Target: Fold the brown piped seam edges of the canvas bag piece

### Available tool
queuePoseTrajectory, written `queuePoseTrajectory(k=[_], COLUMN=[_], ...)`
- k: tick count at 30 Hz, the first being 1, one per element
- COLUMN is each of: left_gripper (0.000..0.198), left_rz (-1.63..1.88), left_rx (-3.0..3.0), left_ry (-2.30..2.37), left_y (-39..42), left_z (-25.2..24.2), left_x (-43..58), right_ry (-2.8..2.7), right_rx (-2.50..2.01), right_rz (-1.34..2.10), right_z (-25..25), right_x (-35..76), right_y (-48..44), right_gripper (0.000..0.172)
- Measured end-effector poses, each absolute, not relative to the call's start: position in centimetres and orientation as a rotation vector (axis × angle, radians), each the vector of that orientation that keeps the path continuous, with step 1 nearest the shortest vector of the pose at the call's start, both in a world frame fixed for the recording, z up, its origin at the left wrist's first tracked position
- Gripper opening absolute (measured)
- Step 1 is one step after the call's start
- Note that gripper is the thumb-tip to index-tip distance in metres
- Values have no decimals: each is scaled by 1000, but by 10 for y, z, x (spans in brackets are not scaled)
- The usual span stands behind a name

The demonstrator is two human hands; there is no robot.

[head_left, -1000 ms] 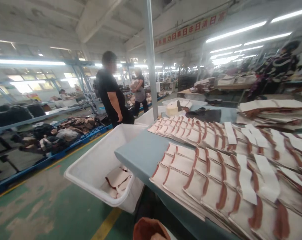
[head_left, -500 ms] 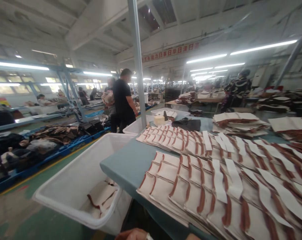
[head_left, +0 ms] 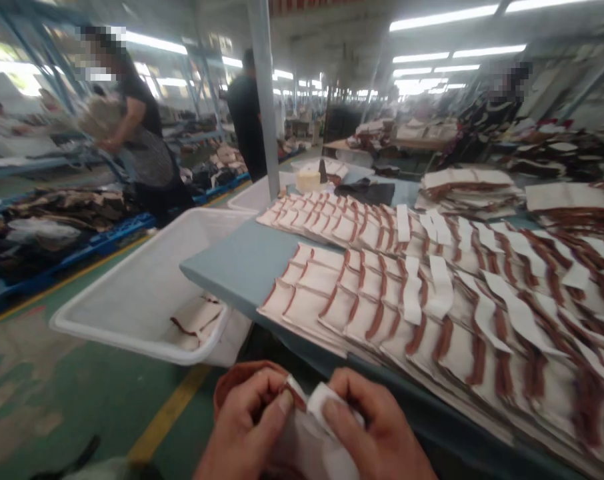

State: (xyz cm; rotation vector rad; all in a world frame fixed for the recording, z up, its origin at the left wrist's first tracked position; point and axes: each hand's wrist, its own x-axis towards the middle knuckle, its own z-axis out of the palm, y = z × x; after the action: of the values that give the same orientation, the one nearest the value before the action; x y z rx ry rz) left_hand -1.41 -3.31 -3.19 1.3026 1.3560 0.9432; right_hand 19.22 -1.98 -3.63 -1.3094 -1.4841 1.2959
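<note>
At the bottom middle, my left hand (head_left: 255, 423) is closed, its thumb and finger pinching the edge of a brown-and-white fabric piece (head_left: 242, 375). My right hand (head_left: 369, 423), also closed, grips a white strip (head_left: 323, 399) between thumb and fingers, close beside the left fingertips. Pale cloth hangs below both hands, blurred and partly hidden. Just beyond them, overlapping cream fabric pieces with brown edges (head_left: 319, 283) lie in rows on a blue-grey table (head_left: 227, 260). Several white strips (head_left: 439, 287) lie across these rows.
Left of the table stands a white plastic bin (head_left: 127, 300) with a few cream pieces inside. A metal post (head_left: 266, 100) rises behind it. One person (head_left: 147, 133) carries a bundle at left; another person (head_left: 247, 120) stands near the post. Fabric stacks (head_left: 469, 190) sit farther right.
My view has tilted down, and both hands have come up into it with the fabric piece and white strip. The person with the bundle is now clear of the other person, farther left and nearer.
</note>
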Motion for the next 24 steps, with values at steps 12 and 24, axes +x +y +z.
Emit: queuePoseTrajectory(k=[12, 24], left_gripper=[20, 19], left_rz=[921, 944], left_rx=[1288, 1255], left_ry=[1247, 1272], left_y=[-33, -35], left_z=[-38, -46], left_x=[-14, -13], right_ry=[-1509, -1563], right_rx=[-1114, -1182], right_rz=[1336, 1216], right_z=[-40, -52], right_x=[186, 169], right_y=[-28, -19], right_gripper=[26, 21])
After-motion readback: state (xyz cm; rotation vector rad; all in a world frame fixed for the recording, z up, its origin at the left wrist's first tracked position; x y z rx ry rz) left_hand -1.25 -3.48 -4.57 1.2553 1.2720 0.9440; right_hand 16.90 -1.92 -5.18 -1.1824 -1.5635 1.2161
